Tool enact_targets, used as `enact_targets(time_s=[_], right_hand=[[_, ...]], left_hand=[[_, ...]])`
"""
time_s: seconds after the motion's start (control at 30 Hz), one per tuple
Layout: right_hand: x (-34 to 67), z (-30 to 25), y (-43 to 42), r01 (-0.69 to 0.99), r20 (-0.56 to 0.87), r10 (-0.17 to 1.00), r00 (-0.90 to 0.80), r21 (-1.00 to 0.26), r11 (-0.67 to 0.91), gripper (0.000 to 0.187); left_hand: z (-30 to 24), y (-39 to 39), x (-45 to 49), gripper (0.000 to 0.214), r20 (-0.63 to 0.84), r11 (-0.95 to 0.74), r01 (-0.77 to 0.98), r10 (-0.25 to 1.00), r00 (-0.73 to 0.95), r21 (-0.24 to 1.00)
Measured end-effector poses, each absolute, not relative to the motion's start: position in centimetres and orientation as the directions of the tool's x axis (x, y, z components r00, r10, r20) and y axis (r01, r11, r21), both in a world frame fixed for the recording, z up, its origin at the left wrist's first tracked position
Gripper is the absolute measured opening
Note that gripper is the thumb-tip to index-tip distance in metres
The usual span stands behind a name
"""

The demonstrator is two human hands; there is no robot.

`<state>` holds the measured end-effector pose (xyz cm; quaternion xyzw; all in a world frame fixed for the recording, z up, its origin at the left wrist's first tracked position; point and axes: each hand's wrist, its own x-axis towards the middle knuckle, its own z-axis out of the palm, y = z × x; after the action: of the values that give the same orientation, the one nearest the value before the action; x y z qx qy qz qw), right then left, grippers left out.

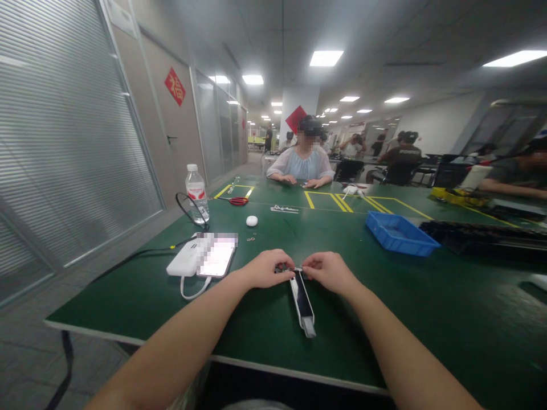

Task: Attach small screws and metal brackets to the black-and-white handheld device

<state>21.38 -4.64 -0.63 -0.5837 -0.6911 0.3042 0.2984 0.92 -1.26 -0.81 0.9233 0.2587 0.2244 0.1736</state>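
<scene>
A long, narrow white device with a dark face (303,302) lies on the green table, a pale grey piece at its near end. At its far end, my left hand (270,269) is closed, thumb and fingers around a small dark part (281,267) with reddish bits. My right hand (328,270) pinches at the same end from the other side, fingertips close to a small metal strip (298,269). What exactly lies between the right fingertips is hidden.
To the left are a white power bank (183,263), a lit phone (217,256), a water bottle (197,196) and a white earbud case (252,221). Red-handled scissors (238,201) lie farther off. A blue tray (399,234) sits right. Across the table sits a person (302,162).
</scene>
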Motion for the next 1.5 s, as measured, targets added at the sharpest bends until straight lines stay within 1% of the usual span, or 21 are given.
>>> enact_targets(time_s=[0.1,0.17,0.27,0.4,0.5,0.57,0.63,0.73,0.9,0.97,1.2,1.33,1.5], right_hand=[[20.8,-0.3,-4.9,0.687,0.045,0.999,-0.027,-0.724,0.051,0.005],[20.4,0.0,-5.1,0.731,0.071,0.997,-0.007,-0.681,0.054,0.005],[20.0,0.5,-5.6,0.788,0.124,0.992,-0.034,-0.607,0.103,0.009],[19.6,1.0,-6.3,0.843,0.107,0.986,-0.126,-0.512,0.163,0.02],[19.1,1.2,-6.8,0.89,0.12,0.974,-0.193,-0.396,0.225,0.028],[18.6,1.2,-7.2,0.918,0.138,0.971,-0.193,-0.325,0.228,0.036],[18.1,1.3,-7.6,0.936,0.132,0.977,-0.17,-0.288,0.202,0.044],[17.5,1.4,-7.9,0.952,0.098,0.987,-0.128,-0.268,0.151,0.049],[16.6,1.5,-8.1,0.963,0.065,0.996,-0.054,-0.26,0.069,0.036],[16.4,1.4,-8.1,0.962,0.067,0.997,-0.031,-0.27,0.048,0.034],[16.4,1.2,-8.0,0.946,0.069,0.997,-0.016,-0.321,0.038,0.036],[16.5,1.1,-7.9,0.943,0.079,0.997,-0.008,-0.332,0.033,0.036],[16.6,0.9,-7.8,0.939,0.096,0.995,-0.01,-0.342,0.042,0.036]], left_hand=[[-0.7,-1.3,0.9,0.022,0.319,-0.803,0.407,0.56,0.764,0.435],[-0.6,-1.4,0.9,0.023,0.316,-0.803,0.407,0.559,0.766,0.435],[-0.5,-1.4,0.9,0.024,0.312,-0.797,0.409,0.566,0.763,0.444],[-0.6,-1.4,0.9,0.023,0.32,-0.799,0.408,0.566,0.76,0.442],[-0.7,-1.3,0.9,0.022,0.325,-0.796,0.404,0.568,0.756,0.451],[-0.8,-1.3,0.9,0.022,0.322,-0.789,0.403,0.574,0.753,0.463],[-0.9,-1.2,0.9,0.022,0.321,-0.786,0.401,0.576,0.752,0.47],[-1.0,-1.1,1.0,0.021,0.33,-0.791,0.398,0.572,0.751,0.465],[-0.9,-1.2,1.2,0.02,0.347,-0.798,0.373,0.558,0.754,0.473],[-0.7,-1.3,1.3,0.02,0.343,-0.792,0.372,0.563,0.752,0.484],[0.0,-1.2,1.0,0.024,0.312,-0.75,0.397,0.607,0.73,0.529],[0.3,-0.5,0.1,0.021,0.323,-0.698,0.383,0.656,0.682,0.605],[0.5,-0.3,-0.7,0.025,0.193,-0.643,0.358,0.624,0.757,0.677]])
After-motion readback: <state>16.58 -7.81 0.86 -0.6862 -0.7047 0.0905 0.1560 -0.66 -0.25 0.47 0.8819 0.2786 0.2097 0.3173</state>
